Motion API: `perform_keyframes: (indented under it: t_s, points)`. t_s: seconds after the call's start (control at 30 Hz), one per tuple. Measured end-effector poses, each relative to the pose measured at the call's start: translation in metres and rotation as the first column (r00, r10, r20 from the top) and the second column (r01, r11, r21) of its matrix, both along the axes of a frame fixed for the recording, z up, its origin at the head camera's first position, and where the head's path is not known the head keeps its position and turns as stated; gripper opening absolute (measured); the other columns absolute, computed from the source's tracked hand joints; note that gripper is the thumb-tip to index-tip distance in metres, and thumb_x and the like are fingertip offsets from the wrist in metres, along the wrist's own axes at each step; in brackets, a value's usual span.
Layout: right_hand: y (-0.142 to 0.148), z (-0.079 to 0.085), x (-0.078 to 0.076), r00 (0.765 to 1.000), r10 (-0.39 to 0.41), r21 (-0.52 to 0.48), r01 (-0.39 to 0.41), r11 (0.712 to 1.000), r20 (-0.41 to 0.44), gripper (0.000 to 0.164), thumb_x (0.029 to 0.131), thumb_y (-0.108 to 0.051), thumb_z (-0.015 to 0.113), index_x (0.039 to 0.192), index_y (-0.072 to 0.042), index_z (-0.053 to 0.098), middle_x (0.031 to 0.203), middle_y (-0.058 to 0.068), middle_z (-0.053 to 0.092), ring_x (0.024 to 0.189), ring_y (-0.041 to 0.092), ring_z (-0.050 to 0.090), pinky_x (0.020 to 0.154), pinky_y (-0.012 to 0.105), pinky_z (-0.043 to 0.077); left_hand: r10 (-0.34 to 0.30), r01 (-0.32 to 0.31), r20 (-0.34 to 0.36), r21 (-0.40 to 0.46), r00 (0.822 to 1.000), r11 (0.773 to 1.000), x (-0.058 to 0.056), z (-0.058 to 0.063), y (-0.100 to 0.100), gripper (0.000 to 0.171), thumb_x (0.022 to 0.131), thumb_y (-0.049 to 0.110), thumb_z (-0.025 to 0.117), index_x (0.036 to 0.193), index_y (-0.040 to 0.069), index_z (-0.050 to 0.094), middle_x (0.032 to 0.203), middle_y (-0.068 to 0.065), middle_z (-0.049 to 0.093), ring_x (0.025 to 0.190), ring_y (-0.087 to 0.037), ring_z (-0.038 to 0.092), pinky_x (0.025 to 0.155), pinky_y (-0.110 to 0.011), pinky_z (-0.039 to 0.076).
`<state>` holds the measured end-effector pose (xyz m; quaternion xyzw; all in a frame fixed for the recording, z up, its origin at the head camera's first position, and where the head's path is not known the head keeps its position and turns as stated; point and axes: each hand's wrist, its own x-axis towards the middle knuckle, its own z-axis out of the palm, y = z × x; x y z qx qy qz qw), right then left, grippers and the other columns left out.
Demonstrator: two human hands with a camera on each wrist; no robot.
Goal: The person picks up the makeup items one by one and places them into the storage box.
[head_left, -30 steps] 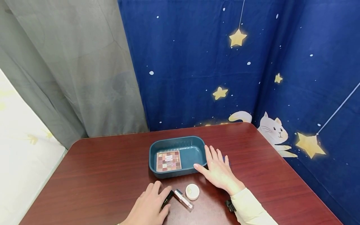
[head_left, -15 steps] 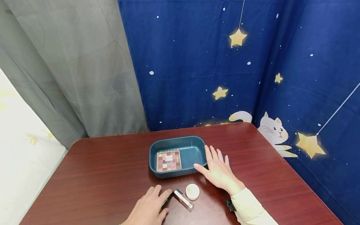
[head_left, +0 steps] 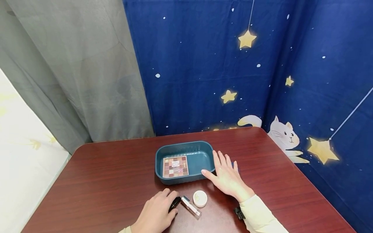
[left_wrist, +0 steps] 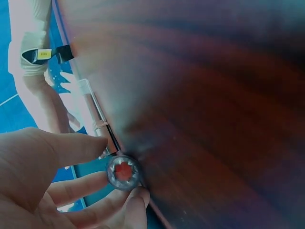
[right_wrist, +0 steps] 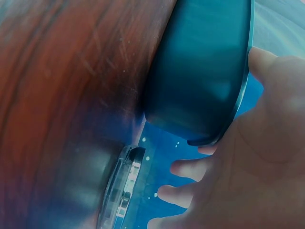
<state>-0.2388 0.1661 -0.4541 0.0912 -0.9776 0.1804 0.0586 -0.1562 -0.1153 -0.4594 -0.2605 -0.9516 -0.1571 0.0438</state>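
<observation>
In the head view my left hand point(head_left: 155, 212) pinches a black cosmetic tube point(head_left: 175, 204) between thumb and fingers, close over the table's front. The left wrist view shows that tube end-on, its round end point(left_wrist: 123, 171) having a red centre. Beside it lies a clear tube with a silver cap point(head_left: 191, 207), and just right of that a round white jar point(head_left: 200, 198). My right hand point(head_left: 228, 178) rests at the right end of a teal basin point(head_left: 186, 179), fingers extended, thumb on the rim. Inside the basin lies an eyeshadow palette point(head_left: 175, 167).
Partly hidden behind my right hand is a dark blue item; the right wrist view shows a flat clear-sided case point(right_wrist: 121, 191) near the basin. All stands on a reddish-brown table point(head_left: 116, 174). Grey point(head_left: 96, 71) and starry blue curtains point(head_left: 198, 64) hang behind.
My left hand has shifted slightly and tilted the black tube, which now shows more beside the fingers. The right hand and the basin keep their places.
</observation>
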Motion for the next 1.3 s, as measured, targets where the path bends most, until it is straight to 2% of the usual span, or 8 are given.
perform_keyframes:
  t_s: [0.27,0.6,0.8,0.97,1.17,1.3]
  points:
    - [0.001,-0.001,0.0,1.0,-0.002,0.006,0.002,1.0,-0.008,0.106,0.087,-0.085,0.038,0.162,-0.012,0.02,0.163,0.017,0.024,0.147,0.046,0.021,0.11,0.074,0.013,-0.004,0.005,-0.025,0.008,1.0,1.0,-0.004,0.001,0.005,0.027,0.082,0.02,0.081,0.105,0.018,0.066,0.085,0.007,0.057,0.073,-0.012,0.059,0.056,-0.036,0.05]
    - [0.001,0.001,0.0,1.0,-0.008,0.009,0.007,1.0,0.004,0.105,0.087,-0.083,0.04,0.162,-0.013,0.018,0.164,0.016,0.024,0.147,0.045,0.021,0.11,0.073,0.012,-0.006,0.005,-0.025,-0.003,1.0,1.0,-0.005,0.004,0.0,0.03,0.082,0.019,0.082,0.107,0.02,0.068,0.085,0.008,0.058,0.074,-0.011,0.06,0.054,-0.036,0.05]
    - [0.001,0.0,0.0,1.0,-0.007,0.005,0.007,1.0,-0.002,0.106,0.087,-0.084,0.039,0.162,-0.012,0.019,0.163,0.017,0.024,0.147,0.046,0.021,0.11,0.073,0.013,-0.022,0.022,-0.095,0.005,0.995,1.0,-0.004,0.008,-0.003,0.029,0.081,0.016,0.082,0.105,0.021,0.067,0.085,0.009,0.057,0.076,-0.012,0.061,0.052,-0.035,0.049]
    - [0.001,0.0,0.001,1.0,-0.009,0.002,0.009,1.0,0.002,0.106,0.087,-0.084,0.039,0.162,-0.012,0.02,0.163,0.017,0.024,0.147,0.046,0.021,0.11,0.074,0.012,-0.032,0.035,-0.118,0.023,0.992,0.999,-0.006,0.014,-0.003,0.029,0.081,0.013,0.08,0.105,0.023,0.067,0.086,0.011,0.058,0.076,-0.009,0.058,0.056,-0.034,0.05]
    - [0.001,0.0,0.0,1.0,-0.011,0.001,0.011,1.0,0.012,0.106,0.087,-0.084,0.039,0.162,-0.013,0.018,0.164,0.016,0.023,0.148,0.045,0.02,0.111,0.073,0.012,-0.048,0.061,-0.209,0.059,0.977,0.996,-0.009,0.021,-0.005,0.031,0.079,0.009,0.08,0.103,0.022,0.067,0.086,0.009,0.06,0.075,-0.008,0.058,0.057,-0.031,0.05]
    - [0.001,0.0,-0.001,1.0,-0.007,0.0,0.007,1.0,0.012,0.106,0.087,-0.084,0.039,0.162,-0.013,0.018,0.164,0.016,0.023,0.148,0.046,0.02,0.111,0.073,0.012,-0.044,0.057,-0.228,0.052,0.973,0.997,-0.012,0.026,-0.007,0.032,0.079,0.008,0.081,0.104,0.022,0.067,0.087,0.008,0.062,0.075,-0.009,0.059,0.056,-0.03,0.05]
